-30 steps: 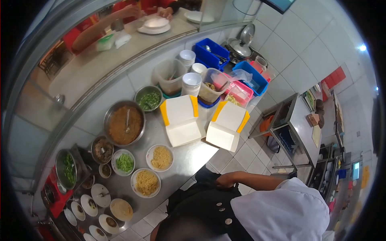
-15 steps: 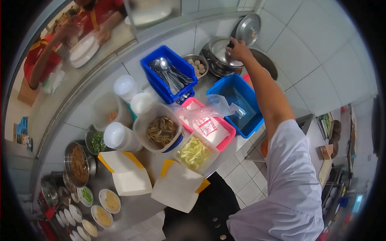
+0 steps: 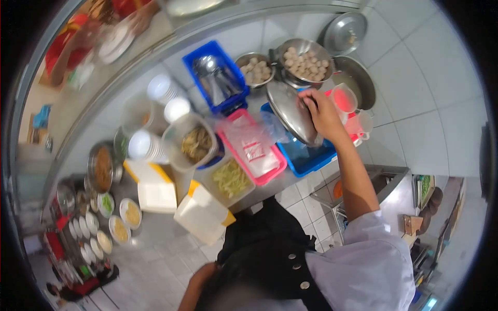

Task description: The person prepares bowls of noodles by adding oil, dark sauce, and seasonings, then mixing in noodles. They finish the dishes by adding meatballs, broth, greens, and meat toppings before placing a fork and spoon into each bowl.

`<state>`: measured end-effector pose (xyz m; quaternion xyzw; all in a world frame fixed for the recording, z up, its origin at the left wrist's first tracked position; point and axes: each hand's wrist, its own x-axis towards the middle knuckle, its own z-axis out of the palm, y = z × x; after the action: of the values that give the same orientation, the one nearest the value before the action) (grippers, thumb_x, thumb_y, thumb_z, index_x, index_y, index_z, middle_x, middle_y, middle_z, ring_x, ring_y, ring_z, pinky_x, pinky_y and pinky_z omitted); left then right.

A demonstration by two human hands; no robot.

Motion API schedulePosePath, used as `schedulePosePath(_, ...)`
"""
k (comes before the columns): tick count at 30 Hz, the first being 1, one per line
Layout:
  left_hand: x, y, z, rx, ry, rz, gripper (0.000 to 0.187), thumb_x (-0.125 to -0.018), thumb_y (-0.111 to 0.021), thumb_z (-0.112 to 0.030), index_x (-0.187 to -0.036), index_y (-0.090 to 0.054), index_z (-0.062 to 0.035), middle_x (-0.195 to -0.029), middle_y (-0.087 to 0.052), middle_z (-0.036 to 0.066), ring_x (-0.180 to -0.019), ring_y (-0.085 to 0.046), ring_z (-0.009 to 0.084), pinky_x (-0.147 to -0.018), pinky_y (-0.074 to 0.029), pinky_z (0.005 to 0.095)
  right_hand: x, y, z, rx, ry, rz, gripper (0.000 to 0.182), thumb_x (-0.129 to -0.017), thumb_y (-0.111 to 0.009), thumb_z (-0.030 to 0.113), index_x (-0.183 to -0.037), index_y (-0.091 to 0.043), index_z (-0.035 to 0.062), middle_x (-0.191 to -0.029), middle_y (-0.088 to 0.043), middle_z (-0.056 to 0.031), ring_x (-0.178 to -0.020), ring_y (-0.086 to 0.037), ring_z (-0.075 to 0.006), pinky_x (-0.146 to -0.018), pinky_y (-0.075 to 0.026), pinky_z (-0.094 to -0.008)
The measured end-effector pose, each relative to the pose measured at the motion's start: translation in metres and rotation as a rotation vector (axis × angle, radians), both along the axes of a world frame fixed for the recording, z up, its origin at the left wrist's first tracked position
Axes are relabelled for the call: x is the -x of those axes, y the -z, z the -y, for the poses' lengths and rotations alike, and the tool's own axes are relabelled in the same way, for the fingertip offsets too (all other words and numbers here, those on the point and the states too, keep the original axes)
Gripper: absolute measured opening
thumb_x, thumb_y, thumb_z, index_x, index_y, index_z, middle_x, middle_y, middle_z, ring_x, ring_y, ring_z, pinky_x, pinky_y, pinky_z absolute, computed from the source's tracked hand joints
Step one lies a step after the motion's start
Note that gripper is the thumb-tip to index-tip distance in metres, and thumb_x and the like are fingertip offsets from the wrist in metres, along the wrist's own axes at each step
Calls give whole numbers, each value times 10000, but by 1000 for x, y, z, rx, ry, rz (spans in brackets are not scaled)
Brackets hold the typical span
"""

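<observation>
My right hand (image 3: 323, 113) grips a steel pot lid (image 3: 289, 111), tilted on edge above the blue basin (image 3: 310, 161). Behind it the uncovered pot (image 3: 306, 61) shows many pale meatballs inside. A smaller steel bowl (image 3: 255, 70) of meatballs stands left of that pot. At the bottom, by the black apron, my left hand (image 3: 205, 271) hangs low, its fingers hidden. Two white and yellow paper boxes, one (image 3: 157, 195) beside the other (image 3: 204, 213), lie unfolded near the counter's front edge.
A blue tray (image 3: 217, 78) holds spoons. A pink tray (image 3: 265, 173) holds plastic packets. A large pot (image 3: 358, 78) of liquid and pink-filled pitchers (image 3: 343, 99) stand right. Left are food tubs, bowls and plates. Other people work past the ledge, top left.
My right hand has lifted the lid off the pot and brought it toward me, uncovering the meatballs. The view has shifted, and my left hand now shows at the bottom.
</observation>
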<state>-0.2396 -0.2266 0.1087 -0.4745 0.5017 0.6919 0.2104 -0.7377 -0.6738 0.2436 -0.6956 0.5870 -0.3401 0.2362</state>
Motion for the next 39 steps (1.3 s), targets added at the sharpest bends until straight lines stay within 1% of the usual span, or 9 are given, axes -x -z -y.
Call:
schedulePosePath(6,53,-49,50,102,25,178,357,-979,-533,-315,-1054,-720,-20,-1018,-709,256,-995,-679,428,-888,-528,489,-10,98,-42,62,62,-68,236,-947,-608,64,-1176,-660,34,-1172,-635,-213,-1113,-598,-385,-975,-475,-420)
schedulePosePath(10,59,-65,51,135,54,231,354,-977,-527,-306,-1081,-718,-28,-1061,-708,242,-1017,-675,418,-895,-525,491,-46,49,-64,237,233,-412,302,-915,-634,54,-1216,-655,47,-1201,-634,-205,-1160,-587,-372,-991,-469,-450)
schedulePosePath(14,61,-78,60,212,-27,203,311,-984,-524,-259,-1083,-711,-32,-1061,-711,232,-1012,-676,408,-891,-526,476,-151,2,-60,320,-612,-140,454,-792,-725,40,-1234,-632,79,-1327,-598,-134,-1196,-582,-339,-1022,-450,-464)
schedulePosePath(17,70,-88,84,409,-208,141,268,-995,-554,-240,-1064,-698,-24,-1035,-719,212,-974,-686,391,-861,-533,445,-211,30,-22,363,-771,-479,449,-754,-745,83,-1189,-667,166,-1357,-600,-66,-1135,-640,-281,-962,-498,-408)
schedulePosePath(20,61,-90,77,536,-313,121,258,-1004,-588,-247,-1035,-685,-10,-988,-727,194,-931,-702,351,-828,-535,417,-241,30,12,107,-905,-924,148,-780,-695,163,-905,-774,174,-901,-748,-53,-866,-722,-300,-781,-556,-426)
schedulePosePath(26,42,-90,64,487,-509,226,292,-1012,-604,-274,-1044,-684,5,-982,-730,187,-935,-713,303,-840,-537,401,-228,1,6,258,-1065,-728,197,-776,-757,225,-937,-736,114,-876,-733,-81,-926,-717,-302,-779,-562,-436)
schedulePosePath(30,42,-79,55,460,-467,227,296,-1010,-602,-275,-1047,-686,6,-985,-732,191,-939,-712,314,-843,-538,399,-203,-34,-5,268,-984,-323,223,-840,-764,215,-1021,-723,92,-946,-732,-115,-939,-716,-288,-784,-561,-391)
schedulePosePath(32,45,-75,54,465,-464,230,297,-1006,-606,-277,-1046,-687,6,-988,-732,193,-943,-711,319,-846,-538,398,-168,-67,-10,13,-785,218,226,-899,-752,199,-1087,-708,81,-1011,-735,-103,-957,-707,-246,-836,-549,-356)
schedulePosePath(39,76,-7,-1,283,-630,442,357,-965,-629,-351,-1040,-695,-9,-1015,-722,222,-988,-695,368,-874,-531,420,85,-78,54,256,29,42,244,-932,-714,159,-1101,-699,-16,-880,-738,-126,-770,-706,-186,-739,-544,-326)
